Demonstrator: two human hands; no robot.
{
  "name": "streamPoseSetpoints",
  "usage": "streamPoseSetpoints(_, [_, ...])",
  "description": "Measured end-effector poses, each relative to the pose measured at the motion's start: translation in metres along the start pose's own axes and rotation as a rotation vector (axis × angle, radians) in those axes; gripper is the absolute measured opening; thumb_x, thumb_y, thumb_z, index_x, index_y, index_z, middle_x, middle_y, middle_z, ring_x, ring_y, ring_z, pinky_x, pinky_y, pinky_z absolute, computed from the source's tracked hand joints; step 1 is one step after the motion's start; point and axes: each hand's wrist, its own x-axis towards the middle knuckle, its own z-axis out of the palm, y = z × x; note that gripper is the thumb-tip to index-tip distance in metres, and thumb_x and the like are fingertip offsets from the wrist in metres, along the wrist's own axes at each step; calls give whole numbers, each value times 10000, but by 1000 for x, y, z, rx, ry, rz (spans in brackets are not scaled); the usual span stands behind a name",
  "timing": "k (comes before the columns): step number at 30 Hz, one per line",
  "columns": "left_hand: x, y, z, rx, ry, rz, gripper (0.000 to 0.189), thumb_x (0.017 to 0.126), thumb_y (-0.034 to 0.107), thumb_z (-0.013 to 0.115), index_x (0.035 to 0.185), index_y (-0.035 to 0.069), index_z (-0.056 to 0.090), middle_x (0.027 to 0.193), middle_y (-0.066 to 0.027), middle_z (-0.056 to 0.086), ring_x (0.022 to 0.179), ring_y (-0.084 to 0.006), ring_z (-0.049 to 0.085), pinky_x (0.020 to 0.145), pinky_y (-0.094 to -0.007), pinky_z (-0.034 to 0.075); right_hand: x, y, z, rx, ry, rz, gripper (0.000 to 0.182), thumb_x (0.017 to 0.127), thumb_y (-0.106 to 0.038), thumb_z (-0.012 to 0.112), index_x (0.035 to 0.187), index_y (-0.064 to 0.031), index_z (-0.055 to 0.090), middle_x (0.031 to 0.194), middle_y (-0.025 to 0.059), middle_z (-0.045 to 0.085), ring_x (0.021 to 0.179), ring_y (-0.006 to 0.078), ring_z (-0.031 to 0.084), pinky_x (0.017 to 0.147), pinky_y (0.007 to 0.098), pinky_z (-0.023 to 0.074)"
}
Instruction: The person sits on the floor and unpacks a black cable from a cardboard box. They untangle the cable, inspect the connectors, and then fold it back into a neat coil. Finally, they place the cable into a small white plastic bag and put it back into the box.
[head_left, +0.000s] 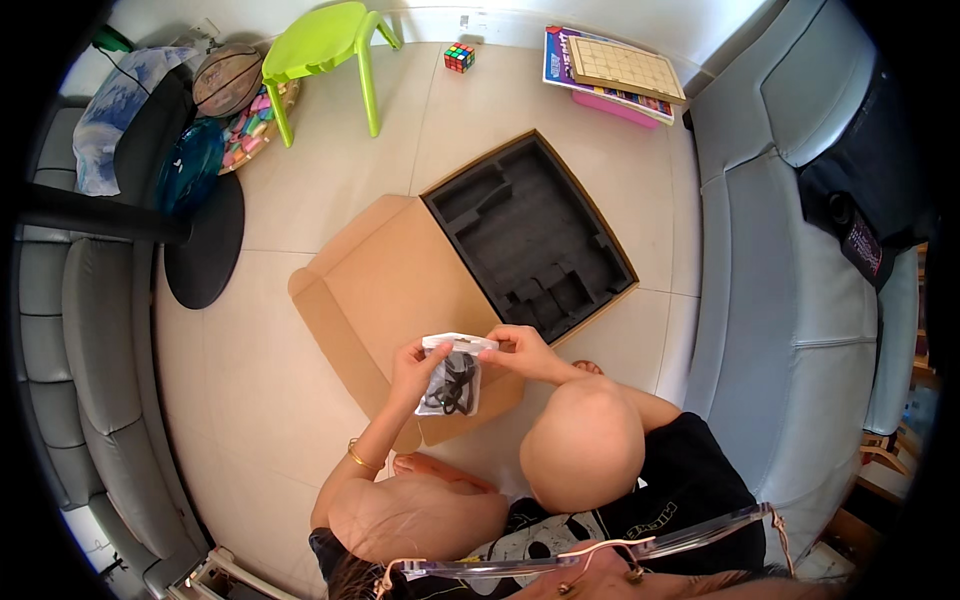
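A clear plastic pouch with a white top strip hangs between my hands, a coiled black cable inside it. My left hand pinches the strip's left end with thumb and fingers. At its right end, my right hand grips the same strip. Below and beyond them lies an opened cardboard box, its lid flap spread flat on the floor toward the left. Black foam with cut-out recesses lines the box tray. The pouch hides part of the flap's near edge.
Grey sofas flank the tiled floor. A green plastic stool, a Rubik's cube and a basketball are near the far wall. A wooden grid board tops stacked books. A round black stand base is at left.
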Motion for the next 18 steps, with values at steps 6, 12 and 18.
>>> streamPoseSetpoints(6, [-2, -3, 5, 28, -154, 55, 184, 894, 177, 601, 908, -1, 642, 791, -5, 635, 692, -53, 556, 625, -199, 444, -12, 15, -7, 141, -58, 57, 174, 835, -157, 659, 871, 10, 622, 735, 22, 610, 648, 67, 559, 581, 216, 450])
streamPoseSetpoints(12, [5, -9, 6, 142, -105, 116, 183, 899, 156, 589, 887, -18, 644, 773, 0, 629, 706, -46, 544, 620, -206, 438, -18, -2, -7, 189, -43, 139, 193, 868, -184, 636, 855, 4, 597, 783, 21, 616, 734, 83, 585, 672, 228, 489])
streamPoseSetpoints(18, [-2, 5, 15, 23, -169, 43, 152, 874, 140, 618, 875, -10, 646, 745, 5, 622, 675, -41, 538, 599, -205, 434, -32, 1, -11, 115, -162, 144, 213, 890, -214, 600, 817, -15, 582, 645, 2, 564, 610, 54, 519, 525, 219, 408])
